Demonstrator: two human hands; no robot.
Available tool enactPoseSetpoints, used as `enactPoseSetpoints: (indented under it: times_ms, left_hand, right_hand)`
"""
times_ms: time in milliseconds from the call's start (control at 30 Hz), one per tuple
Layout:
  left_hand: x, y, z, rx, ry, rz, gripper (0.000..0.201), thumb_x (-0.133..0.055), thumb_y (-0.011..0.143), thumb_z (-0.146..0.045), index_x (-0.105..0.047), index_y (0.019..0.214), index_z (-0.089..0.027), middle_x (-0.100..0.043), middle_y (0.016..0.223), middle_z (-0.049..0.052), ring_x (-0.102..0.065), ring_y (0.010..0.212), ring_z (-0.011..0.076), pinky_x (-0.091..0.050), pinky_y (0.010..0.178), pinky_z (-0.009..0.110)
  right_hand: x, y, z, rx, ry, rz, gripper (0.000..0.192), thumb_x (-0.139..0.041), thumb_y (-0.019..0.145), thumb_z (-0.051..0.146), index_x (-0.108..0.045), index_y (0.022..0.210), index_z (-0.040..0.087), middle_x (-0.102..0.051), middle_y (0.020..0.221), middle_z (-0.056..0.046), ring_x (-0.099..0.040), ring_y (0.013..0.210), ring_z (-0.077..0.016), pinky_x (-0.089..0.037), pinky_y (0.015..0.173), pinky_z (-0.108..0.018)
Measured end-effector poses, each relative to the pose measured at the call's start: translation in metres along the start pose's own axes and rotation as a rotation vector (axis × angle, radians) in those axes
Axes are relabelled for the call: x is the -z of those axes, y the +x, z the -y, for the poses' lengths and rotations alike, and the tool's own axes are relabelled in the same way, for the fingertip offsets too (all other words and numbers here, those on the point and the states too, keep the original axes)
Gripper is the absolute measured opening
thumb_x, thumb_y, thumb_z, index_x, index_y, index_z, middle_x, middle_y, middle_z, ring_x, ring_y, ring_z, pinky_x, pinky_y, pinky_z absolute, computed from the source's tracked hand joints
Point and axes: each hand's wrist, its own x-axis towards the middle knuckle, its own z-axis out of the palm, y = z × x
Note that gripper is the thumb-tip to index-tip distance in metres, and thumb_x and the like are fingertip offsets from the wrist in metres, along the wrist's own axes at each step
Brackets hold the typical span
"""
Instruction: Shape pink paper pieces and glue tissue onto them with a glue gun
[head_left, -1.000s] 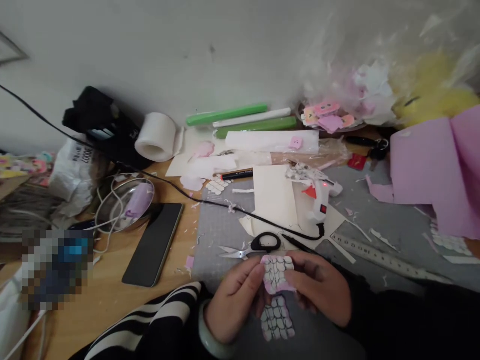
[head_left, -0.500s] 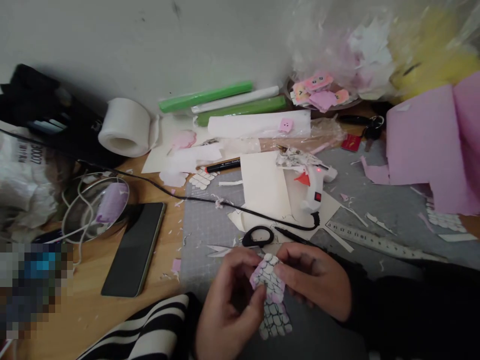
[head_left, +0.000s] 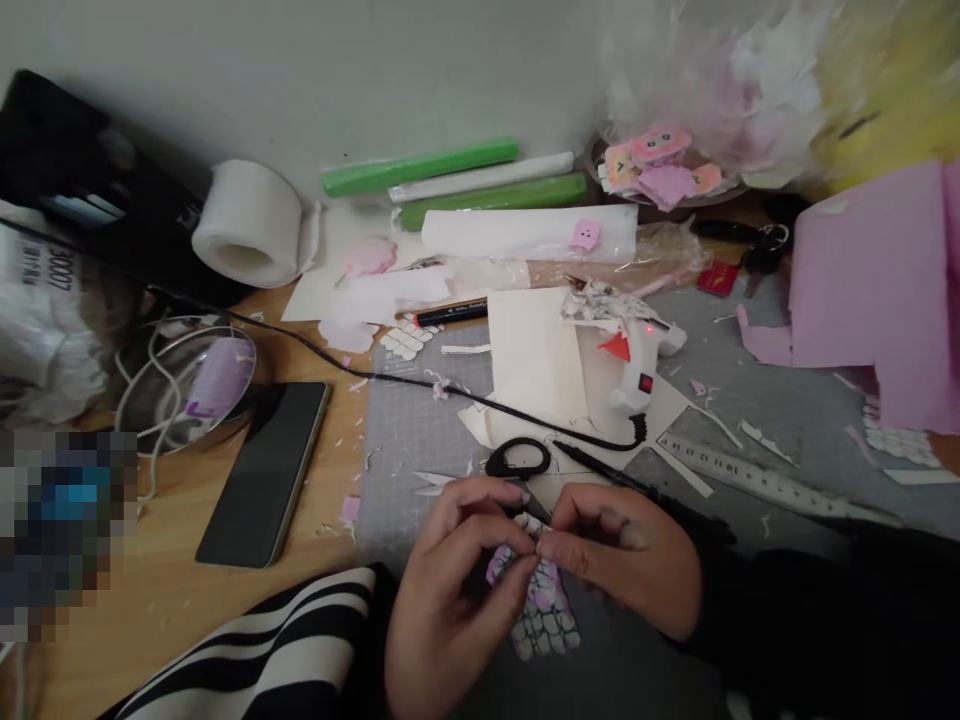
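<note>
In front of me is a small craft piece (head_left: 546, 615), white cells outlined in black with pink patches and edges. My left hand (head_left: 461, 590) comes from the lower left, closed in a pinch at the piece's upper part. From the right, my right hand (head_left: 626, 555) is also closed, its thumb and index fingertips meeting the left fingertips there. The fingers cover much of the upper part, while the lower end shows below them. Just beyond my hands lie black-handled scissors (head_left: 517, 457) and a slim black tool (head_left: 600, 470).
A white glue gun (head_left: 636, 370) with a red light rests on cream card (head_left: 532, 350), its black cable (head_left: 390, 378) running left. A ruler (head_left: 780, 480) lies right. A phone (head_left: 262, 475), metal bowl (head_left: 127, 425) and paper roll (head_left: 247, 225) stand left; pink sheet (head_left: 870, 290) at right.
My fingertips have come together at the top of the piece, now covering more of its patterned face. The whole scene has shifted slightly as my head moved.
</note>
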Motion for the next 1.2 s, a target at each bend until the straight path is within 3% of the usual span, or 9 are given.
enactPoseSetpoints:
  times_ms: [433, 867, 1067, 1200]
  left_hand:
    - [-0.0013, 0.0030, 0.0002, -0.001, -0.022, 0.043, 0.019, -0.053, 0.071, -0.003, -0.056, 0.073, -0.022, -0.057, 0.094, 0.003, -0.057, 0.086, 0.0149, -0.047, 0.074, 0.021]
    - [0.0014, 0.0019, -0.0015, 0.023, -0.012, 0.024, 0.018, -0.056, 0.070, -0.005, -0.058, 0.074, -0.022, -0.059, 0.091, 0.003, -0.059, 0.082, 0.0146, -0.047, 0.072, 0.022]
    - [0.0016, 0.0002, 0.0012, -0.095, 0.129, -0.009, 0.017, -0.058, 0.075, -0.008, -0.063, 0.085, -0.022, -0.062, 0.086, 0.002, -0.059, 0.080, 0.0147, -0.047, 0.071, 0.024]
    - [0.0015, 0.0000, 0.0014, -0.212, 0.218, -0.033, 0.017, -0.058, 0.074, -0.006, -0.061, 0.081, -0.021, -0.063, 0.083, 0.002, -0.058, 0.077, 0.0156, -0.045, 0.071, 0.029]
  right_hand:
    - [-0.0001, 0.0001, -0.0026, 0.029, -0.065, -0.020, 0.032, -0.063, 0.070, 0.044, -0.049, 0.058, 0.018, -0.041, 0.046, 0.007, -0.037, 0.041, -0.0061, -0.028, 0.037, -0.017]
    - [-0.0022, -0.0017, 0.0001, -0.206, 0.130, 0.042, 0.027, -0.062, 0.070, 0.040, -0.048, 0.063, 0.018, -0.046, 0.043, 0.009, -0.042, 0.032, -0.0037, -0.030, 0.026, -0.011]
    - [-0.0016, -0.0012, -0.0004, -0.223, 0.200, 0.032, 0.030, -0.066, 0.067, 0.040, -0.047, 0.061, 0.018, -0.047, 0.041, 0.010, -0.042, 0.031, -0.0029, -0.030, 0.026, -0.009]
    - [-0.0026, -0.0007, -0.0001, -0.241, 0.182, 0.022, 0.031, -0.067, 0.065, 0.040, -0.046, 0.060, 0.018, -0.046, 0.040, 0.010, -0.042, 0.030, -0.0028, -0.029, 0.025, -0.009]
